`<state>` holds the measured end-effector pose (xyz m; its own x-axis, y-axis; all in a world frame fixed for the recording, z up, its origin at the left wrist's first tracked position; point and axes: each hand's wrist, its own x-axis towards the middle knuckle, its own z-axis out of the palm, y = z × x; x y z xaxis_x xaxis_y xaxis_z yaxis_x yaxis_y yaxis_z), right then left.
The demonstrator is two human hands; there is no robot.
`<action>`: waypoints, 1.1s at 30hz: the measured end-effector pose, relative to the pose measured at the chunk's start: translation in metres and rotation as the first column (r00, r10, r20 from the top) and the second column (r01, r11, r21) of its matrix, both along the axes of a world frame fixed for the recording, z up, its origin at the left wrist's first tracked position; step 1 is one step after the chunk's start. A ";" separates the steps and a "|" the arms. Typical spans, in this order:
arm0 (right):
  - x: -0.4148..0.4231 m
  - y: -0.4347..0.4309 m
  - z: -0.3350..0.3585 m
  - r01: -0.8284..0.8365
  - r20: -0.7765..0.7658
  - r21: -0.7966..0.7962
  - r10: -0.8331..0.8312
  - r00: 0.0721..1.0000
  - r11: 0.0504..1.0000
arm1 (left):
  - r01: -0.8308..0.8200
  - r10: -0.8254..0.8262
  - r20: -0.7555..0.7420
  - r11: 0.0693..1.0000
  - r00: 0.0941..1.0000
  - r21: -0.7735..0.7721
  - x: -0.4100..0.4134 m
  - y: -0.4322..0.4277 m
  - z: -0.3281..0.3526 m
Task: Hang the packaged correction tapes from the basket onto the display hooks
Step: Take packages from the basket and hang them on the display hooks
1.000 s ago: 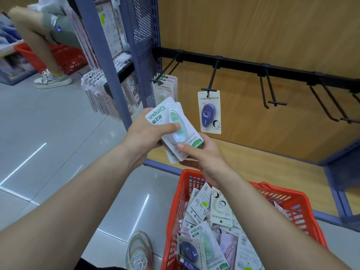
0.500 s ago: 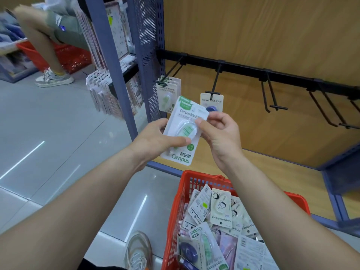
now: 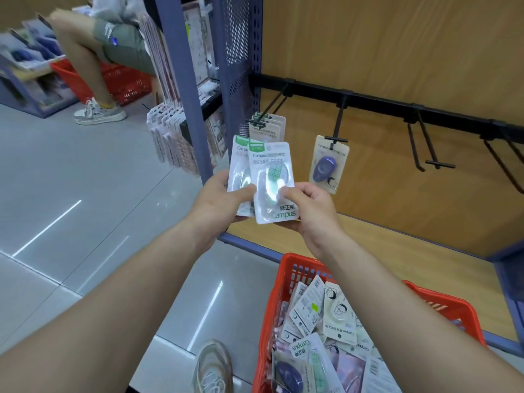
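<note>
Two green correction tape packs are held upright in front of the shelf. My left hand (image 3: 219,199) grips the rear green pack (image 3: 238,165). My right hand (image 3: 309,207) pinches the front green pack (image 3: 272,180), which overlaps the rear one. Behind them, several green packs (image 3: 268,129) hang on the leftmost display hook. A purple tape pack (image 3: 329,164) hangs on the second hook (image 3: 338,123). The red basket (image 3: 286,279) stands below my right arm, full of mixed tape packs (image 3: 323,330).
Bare black hooks (image 3: 428,146) stick out from the rail to the right, over a wooden shelf base (image 3: 397,242). A blue perforated upright (image 3: 238,66) borders the left. A seated person's leg (image 3: 85,69) and another red basket (image 3: 124,83) are at far left. My shoe (image 3: 212,367) is on the tile floor.
The packs were turned upright and fanned apart, so two now show side by side. Both hands have risen slightly toward the leftmost hook; my view shifted closer to the shelf.
</note>
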<state>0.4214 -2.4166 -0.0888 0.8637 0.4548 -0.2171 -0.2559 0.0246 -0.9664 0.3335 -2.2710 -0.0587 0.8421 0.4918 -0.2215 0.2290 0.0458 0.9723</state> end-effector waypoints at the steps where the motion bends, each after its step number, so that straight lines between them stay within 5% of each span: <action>1: 0.004 0.003 -0.002 0.031 0.001 -0.007 -0.031 1.000 0.999 | -0.039 0.040 -0.013 0.999 0.999 0.016 -0.001 0.005 -0.001; 10: 0.047 0.048 -0.006 0.103 0.177 -0.164 -0.073 0.981 0.981 | -0.175 0.185 -0.057 0.973 0.981 0.148 -0.010 0.047 -0.006; 24: 0.072 0.083 -0.027 0.161 0.199 -0.172 -0.126 0.972 0.972 | -0.176 0.181 -0.018 0.972 0.983 0.157 0.000 0.061 -0.015; 29: 0.073 0.077 -0.021 0.139 0.315 -0.469 0.018 0.949 0.872 | -0.085 0.090 -0.029 0.987 0.995 0.139 0.016 0.059 -0.021; 33: 0.066 0.043 -0.011 0.072 0.420 -0.526 0.185 0.888 0.847 | -0.015 0.023 -0.035 0.979 0.999 0.201 0.047 0.065 -0.018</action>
